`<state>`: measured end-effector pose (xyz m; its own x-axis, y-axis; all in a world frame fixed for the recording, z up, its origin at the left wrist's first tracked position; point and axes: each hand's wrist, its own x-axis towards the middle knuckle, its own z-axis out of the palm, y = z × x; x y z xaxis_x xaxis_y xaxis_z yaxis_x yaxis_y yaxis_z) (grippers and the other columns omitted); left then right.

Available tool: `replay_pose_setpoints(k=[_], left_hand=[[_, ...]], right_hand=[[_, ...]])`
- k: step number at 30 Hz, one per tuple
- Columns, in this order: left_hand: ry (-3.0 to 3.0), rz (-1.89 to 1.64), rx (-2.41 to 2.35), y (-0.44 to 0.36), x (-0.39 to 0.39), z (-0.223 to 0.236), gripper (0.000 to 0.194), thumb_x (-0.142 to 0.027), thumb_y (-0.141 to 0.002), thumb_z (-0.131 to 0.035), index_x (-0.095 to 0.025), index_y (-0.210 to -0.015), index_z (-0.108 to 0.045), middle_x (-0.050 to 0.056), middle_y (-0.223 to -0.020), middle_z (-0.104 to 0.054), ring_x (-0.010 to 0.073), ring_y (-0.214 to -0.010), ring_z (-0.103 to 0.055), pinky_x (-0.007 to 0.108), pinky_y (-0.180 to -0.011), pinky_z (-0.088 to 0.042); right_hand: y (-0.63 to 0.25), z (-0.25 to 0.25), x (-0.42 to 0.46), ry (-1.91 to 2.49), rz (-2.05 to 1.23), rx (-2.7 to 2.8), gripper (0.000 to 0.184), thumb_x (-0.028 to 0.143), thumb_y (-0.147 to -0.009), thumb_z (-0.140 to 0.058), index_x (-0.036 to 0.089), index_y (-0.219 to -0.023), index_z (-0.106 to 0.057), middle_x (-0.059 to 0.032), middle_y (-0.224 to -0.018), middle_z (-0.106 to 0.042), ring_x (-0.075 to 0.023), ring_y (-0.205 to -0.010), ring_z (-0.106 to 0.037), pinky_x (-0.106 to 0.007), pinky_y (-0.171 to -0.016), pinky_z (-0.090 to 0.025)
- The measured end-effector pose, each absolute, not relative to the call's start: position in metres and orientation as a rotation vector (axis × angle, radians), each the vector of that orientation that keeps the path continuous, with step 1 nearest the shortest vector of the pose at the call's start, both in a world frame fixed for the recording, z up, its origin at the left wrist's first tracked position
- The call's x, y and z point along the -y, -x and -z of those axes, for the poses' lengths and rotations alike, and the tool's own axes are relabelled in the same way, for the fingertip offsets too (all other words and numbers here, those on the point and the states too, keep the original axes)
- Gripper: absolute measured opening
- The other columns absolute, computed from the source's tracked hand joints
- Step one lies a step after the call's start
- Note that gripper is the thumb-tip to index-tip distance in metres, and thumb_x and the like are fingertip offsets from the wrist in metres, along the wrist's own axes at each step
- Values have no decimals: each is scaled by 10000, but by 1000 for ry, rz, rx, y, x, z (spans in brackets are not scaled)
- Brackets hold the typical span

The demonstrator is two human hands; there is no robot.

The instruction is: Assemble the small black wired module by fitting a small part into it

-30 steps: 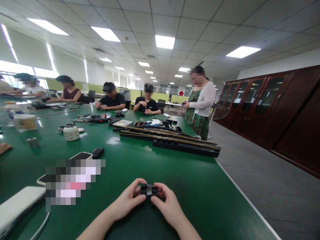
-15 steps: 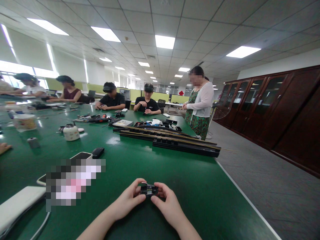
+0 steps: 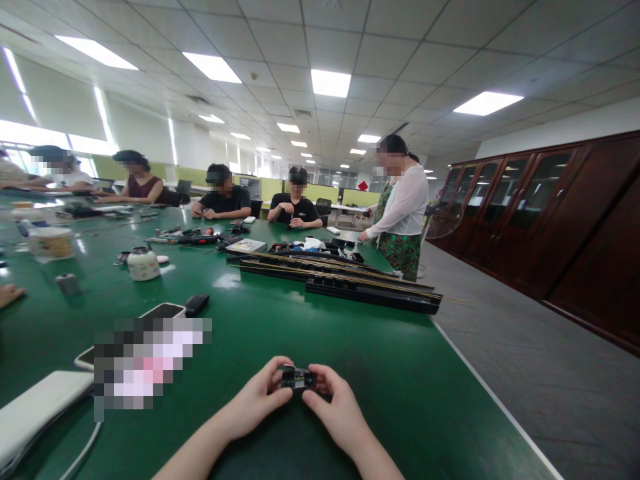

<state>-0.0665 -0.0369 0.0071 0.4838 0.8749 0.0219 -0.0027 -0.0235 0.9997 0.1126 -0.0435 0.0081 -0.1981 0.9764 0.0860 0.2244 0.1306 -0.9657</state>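
Between my hands is a small black device (image 3: 299,379) with its casing open. Metallic and light-coloured parts show inside it; its exact kind is too small to make out. My left hand (image 3: 265,395) pinches its left end, thumb at the near edge and fingers behind. At the other end, the fingers and thumb of my right hand (image 3: 332,398) close round the device. It is held low over the near part of the green table (image 3: 240,347), and my fingers cover both of its ends.
Left of me lie a phone (image 3: 163,311), a black mouse-shaped object (image 3: 197,305) and a white box-like item (image 3: 40,407) with a cable. A white jar (image 3: 143,264) stands farther back. Long black rails (image 3: 373,295) with thin brass-coloured rods cross the table ahead. Several people sit around; one stands at right.
My hands and the black device stay almost still. The standing person at right has lowered a hand toward the table edge and leans slightly forward.
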Motion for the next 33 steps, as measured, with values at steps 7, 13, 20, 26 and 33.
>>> replay_pose_setpoints(k=[7, 13, 20, 26, 33], left_hand=[[-1431, -844, -829, 67, 37, -6, 381, -341, -733, -542, -218, -1048, -368, 33, -962, -587, 178, -918, -518, 298, -778, -332], [-1436, -849, -829, 68, 36, -4, 390, -357, -731, -542, -218, -1054, -373, 30, -947, -578, 181, -910, -516, 297, -778, -332], [-1462, -840, -853, 67, 36, -5, 387, -372, -731, -537, -205, -1036, -366, 23, -908, -569, 161, -847, -516, 277, -726, -333], [-1451, -835, -855, 67, 37, -7, 382, -361, -730, -543, -205, -1028, -363, 26, -920, -571, 169, -877, -520, 279, -737, -337], [-1443, -837, -854, 67, 36, -5, 394, -368, -721, -551, -210, -1036, -374, 21, -912, -574, 176, -891, -522, 286, -747, -342]], right_hand=[[-113, -8, 44, 1198, -1129, 1577, 368, 190, -655, -603, 173, -1021, -568, -52, -957, -644, -192, -850, -597, -328, -810, -446], [-113, -6, 43, 1185, -1130, 1574, 364, 191, -656, -604, 170, -1018, -568, -57, -953, -644, -194, -845, -599, -333, -807, -448], [-113, -6, 43, 1169, -1142, 1559, 361, 193, -656, -604, 163, -1015, -567, -65, -952, -646, -194, -849, -601, -330, -804, -446], [-113, -8, 44, 1179, -1148, 1560, 361, 192, -656, -606, 170, -1014, -568, -56, -951, -646, -192, -849, -600, -330, -808, -446], [-113, -7, 43, 1186, -1145, 1564, 361, 195, -658, -605, 171, -1017, -566, -52, -957, -645, -190, -854, -598, -326, -812, -446]])
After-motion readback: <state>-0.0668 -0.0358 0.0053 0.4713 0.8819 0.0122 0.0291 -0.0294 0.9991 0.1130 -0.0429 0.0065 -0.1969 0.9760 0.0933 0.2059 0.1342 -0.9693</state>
